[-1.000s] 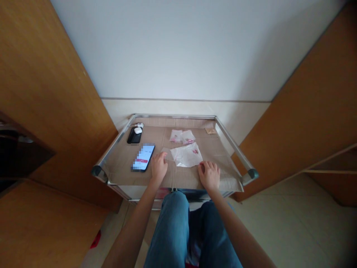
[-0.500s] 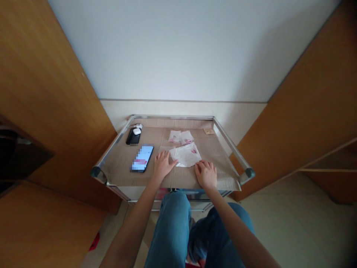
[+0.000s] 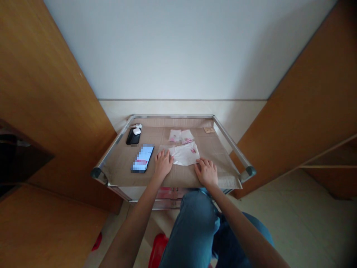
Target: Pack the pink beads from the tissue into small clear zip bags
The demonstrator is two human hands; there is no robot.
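Observation:
On the cardboard-covered top lies a thin, wrinkled white sheet or pouch (image 3: pixel 185 154) with a small red print. Whether it is paper, cloth or plastic I cannot tell. My left hand (image 3: pixel 164 163) rests palm down at its left end, fingers stretched out, beside a clear plastic strip. At the near right corner lies my right hand (image 3: pixel 206 172), also palm down, its fingers loosely apart and the thumb and fingertips touching or very close to the corner. Just beyond, two small clear packets (image 3: pixel 175 136) with pink edges lie side by side.
Left of my left hand lies a lit phone (image 3: pixel 142 158). Behind it, a white earbud case (image 3: pixel 136 131) sits on a black flat object (image 3: pixel 131 138). A small brown piece (image 3: pixel 209 130) lies at the far right. Metal rails (image 3: pixel 173 116) border the cart top. A red stool (image 3: pixel 158 249) stands below.
My left thumb has drawn in toward the fingers, and the white piece has shifted slightly left. My right hand has hardly moved. The legs have swung right, showing the red stool.

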